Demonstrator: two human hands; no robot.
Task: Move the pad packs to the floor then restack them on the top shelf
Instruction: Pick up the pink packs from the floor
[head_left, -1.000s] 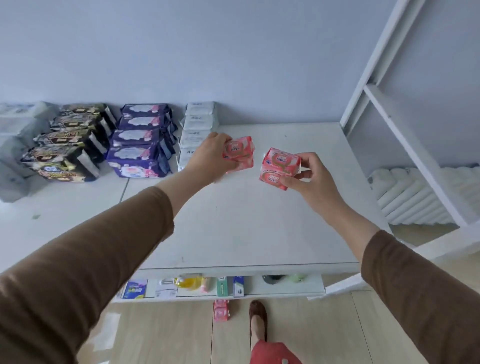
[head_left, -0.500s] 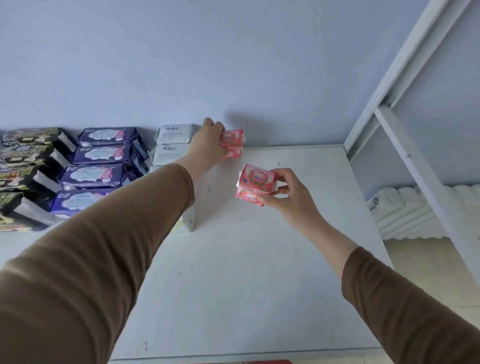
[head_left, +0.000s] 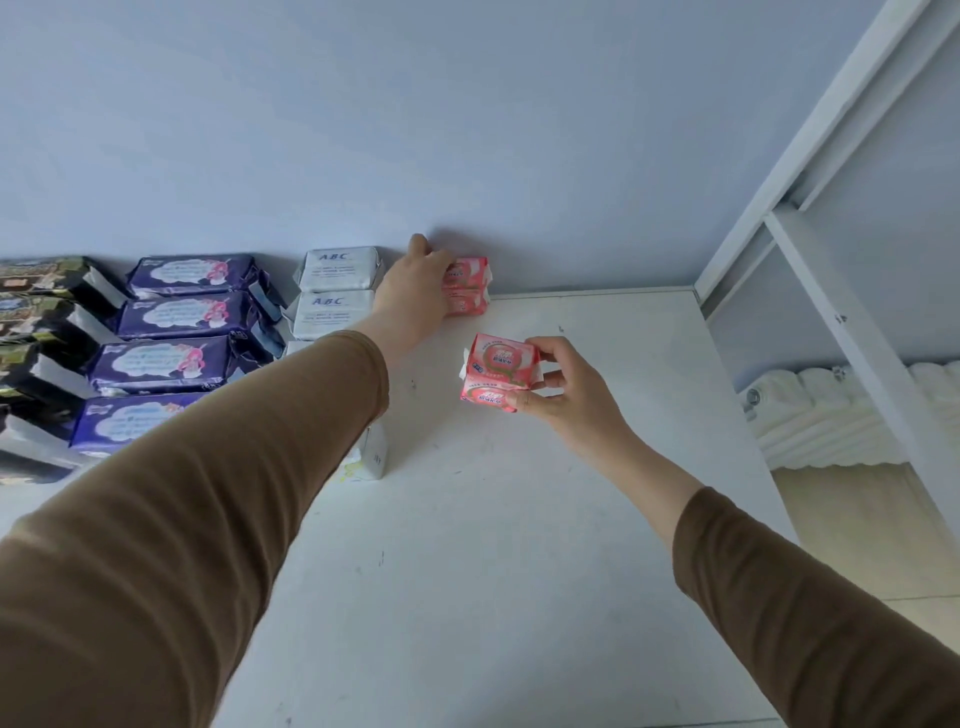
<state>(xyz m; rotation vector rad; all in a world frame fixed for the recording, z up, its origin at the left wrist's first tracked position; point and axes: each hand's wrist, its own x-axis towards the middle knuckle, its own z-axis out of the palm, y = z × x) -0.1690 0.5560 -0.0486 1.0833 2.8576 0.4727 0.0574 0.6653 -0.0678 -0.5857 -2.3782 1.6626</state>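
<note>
White top shelf (head_left: 519, 519) against a pale blue wall (head_left: 467, 130); a white frame upright (head_left: 852, 332) rises at 3 o'clock. At 9 o'clock lie purple packs (head_left: 176, 317) and white packs (head_left: 337, 291). The left hand (head_left: 415, 291) grips pink packs (head_left: 467, 293) at 12 o'clock against the wall. The right hand (head_left: 566, 384) pinches a second pink pair (head_left: 496, 371) above the shelf's centre.

On the top shelf (head_left: 519, 519), the far pad packs (head_left: 470, 291) sit against the wall at the far edge, just right of the ABC packs (head_left: 340, 291). Left of those lie the cloud-print packs (head_left: 171, 338), then the dark packs (head_left: 36, 322). The near pad packs (head_left: 496, 371) are above the shelf, nearer and slightly right.
</note>
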